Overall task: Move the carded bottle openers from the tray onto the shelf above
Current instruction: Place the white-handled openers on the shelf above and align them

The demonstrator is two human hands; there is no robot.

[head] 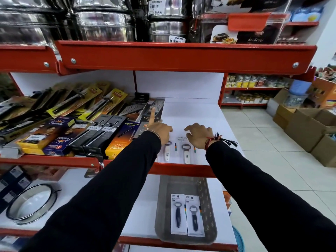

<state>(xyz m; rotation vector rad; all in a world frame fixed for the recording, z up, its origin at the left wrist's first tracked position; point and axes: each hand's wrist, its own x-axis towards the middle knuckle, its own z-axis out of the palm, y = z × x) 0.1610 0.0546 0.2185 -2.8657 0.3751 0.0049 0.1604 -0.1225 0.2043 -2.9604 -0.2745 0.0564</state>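
A grey tray [163,206] on the lower shelf holds two carded bottle openers with dark handles [179,214] [194,216], side by side. On the white shelf [196,115] above lie two carded openers with white handles [167,153] [186,153]. My left hand [158,130] rests on the top of the left card, its index finger stretched out towards the graters. My right hand [199,134] lies on the top of the right card with fingers spread. Neither hand visibly grips a card.
Boxed graters [145,110], lighters and black boxes [101,135] crowd the shelf left of my hands. A red shelf lip [181,169] runs in front. A steel ring [31,202] lies on the lower shelf at left. Cardboard boxes [305,131] stand on the floor at right.
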